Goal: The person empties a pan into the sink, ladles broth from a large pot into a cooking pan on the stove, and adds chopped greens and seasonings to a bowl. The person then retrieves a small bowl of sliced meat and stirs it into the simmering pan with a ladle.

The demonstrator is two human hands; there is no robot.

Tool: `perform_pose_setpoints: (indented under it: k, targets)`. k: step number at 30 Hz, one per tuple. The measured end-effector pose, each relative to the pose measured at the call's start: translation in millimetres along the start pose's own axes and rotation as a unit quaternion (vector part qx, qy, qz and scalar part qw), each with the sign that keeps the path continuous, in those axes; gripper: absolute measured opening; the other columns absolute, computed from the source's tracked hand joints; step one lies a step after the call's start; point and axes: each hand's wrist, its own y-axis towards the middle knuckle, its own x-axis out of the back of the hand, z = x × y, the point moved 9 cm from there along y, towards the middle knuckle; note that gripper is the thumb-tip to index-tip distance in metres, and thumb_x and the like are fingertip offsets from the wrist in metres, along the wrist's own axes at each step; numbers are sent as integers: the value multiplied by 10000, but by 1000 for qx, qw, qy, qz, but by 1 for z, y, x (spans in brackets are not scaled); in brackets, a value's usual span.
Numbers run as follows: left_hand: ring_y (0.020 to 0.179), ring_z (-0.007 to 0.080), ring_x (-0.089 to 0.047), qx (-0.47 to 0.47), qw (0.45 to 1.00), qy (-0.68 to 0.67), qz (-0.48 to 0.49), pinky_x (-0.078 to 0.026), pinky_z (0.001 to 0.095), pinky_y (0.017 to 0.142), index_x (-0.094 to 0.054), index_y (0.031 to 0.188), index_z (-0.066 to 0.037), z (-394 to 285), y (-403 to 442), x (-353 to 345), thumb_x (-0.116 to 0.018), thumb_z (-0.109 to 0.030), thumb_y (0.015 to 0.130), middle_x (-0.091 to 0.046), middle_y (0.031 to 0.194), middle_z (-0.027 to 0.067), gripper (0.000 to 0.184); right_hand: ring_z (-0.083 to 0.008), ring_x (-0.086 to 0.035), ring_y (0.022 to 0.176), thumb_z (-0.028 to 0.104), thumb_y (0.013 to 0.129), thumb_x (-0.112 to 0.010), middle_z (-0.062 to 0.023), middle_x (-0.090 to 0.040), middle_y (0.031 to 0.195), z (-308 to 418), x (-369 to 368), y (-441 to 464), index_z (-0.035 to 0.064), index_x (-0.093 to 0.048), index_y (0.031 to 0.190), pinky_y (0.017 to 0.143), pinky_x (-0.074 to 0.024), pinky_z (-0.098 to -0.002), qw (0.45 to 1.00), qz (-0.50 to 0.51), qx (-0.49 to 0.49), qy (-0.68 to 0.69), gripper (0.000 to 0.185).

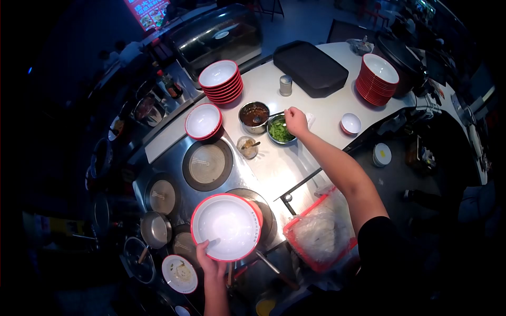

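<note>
My left hand (207, 259) grips a large white bowl with a red rim (226, 229) at its lower left edge, with the thumb over the rim. The bowl's inside shows no food. Farther up, my right hand (296, 121) is closed around the handle of a spoon (275, 115). Its tip reaches into a metal pot of dark reddish-brown sauce (254, 109). Below the right hand stands a metal bowl of chopped greens (280, 130), partly covered by the hand. A small jar (247, 147) with a spoon in it sits just in front of the sauce pot.
Stacked red-and-white bowls (220, 84) stand at the back left, with another stack (376, 80) at the right. A black tray-like case (311, 68) and a shaker (285, 85) lie behind. Round hobs (207, 164) and a saucepan (156, 229) are at left. A red basket (295, 231) is below the counter.
</note>
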Motion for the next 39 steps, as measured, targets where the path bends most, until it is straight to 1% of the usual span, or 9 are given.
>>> perform_pose_setpoints:
  k: [3,6,9,15,21,24,30,33,39]
  targets:
    - [1243,329,-542,-2,1000,-1,0,-436,468,1058,-432,1407,18,0,2,-3,-524,-266,858,-540,1346,187,625,-359,-637,718,293,952,-593,-194,-648,757,3,1,-2,12,-630,859,678,-484,-441,1000,8,-12,6,298]
    - [1242,330,-543,0,1000,-3,-5,-434,468,1061,-435,1403,22,3,5,1,-522,-259,860,-544,1342,188,617,-426,-629,785,279,944,-589,-208,-661,811,20,3,-7,17,-630,867,709,-490,-478,999,30,25,10,276]
    - [1244,330,-541,3,1000,-5,-6,-431,467,1063,-439,1400,25,8,9,8,-520,-254,863,-545,1341,187,611,-382,-641,749,293,954,-593,-204,-659,791,28,-5,-8,18,-639,880,695,-492,-441,997,49,60,-13,288]
    - [1244,329,-541,6,1000,-11,-8,-430,466,1064,-443,1397,26,9,12,13,-518,-246,863,-545,1343,188,604,-365,-643,733,293,947,-600,-202,-657,777,19,-11,-7,11,-638,864,691,-492,-433,999,29,32,16,297]
    - [1242,327,-542,6,1000,-19,2,-436,465,1059,-445,1396,25,6,13,10,-519,-242,863,-547,1340,189,601,-339,-637,707,290,947,-598,-196,-653,763,13,-15,-5,2,-633,857,685,-491,-417,998,51,22,17,303]
    - [1241,327,-543,6,1000,-17,2,-437,467,1057,-446,1393,24,6,12,9,-519,-243,864,-548,1336,189,597,-359,-643,725,284,948,-600,-203,-657,778,18,-14,-6,11,-639,860,688,-495,-427,997,60,30,26,289]
    - [1242,329,-540,4,1000,-10,-8,-435,472,1059,-444,1393,23,6,13,14,-519,-243,863,-548,1333,189,598,-425,-629,793,259,960,-596,-211,-662,834,46,3,-9,38,-642,899,692,-493,-475,995,4,91,-26,234]
    - [1244,330,-539,9,1000,-8,-11,-433,473,1062,-442,1396,23,6,12,12,-519,-241,860,-546,1336,190,602,-434,-626,807,241,958,-590,-212,-658,847,61,0,-10,38,-632,899,696,-490,-501,990,-13,137,-44,215]
    - [1248,336,-540,13,1000,-10,-9,-433,474,1066,-438,1402,21,10,16,19,-515,-240,856,-543,1347,198,610,-439,-632,834,241,965,-557,-215,-661,872,73,-21,-5,51,-624,895,739,-497,-532,988,-5,127,-89,214]
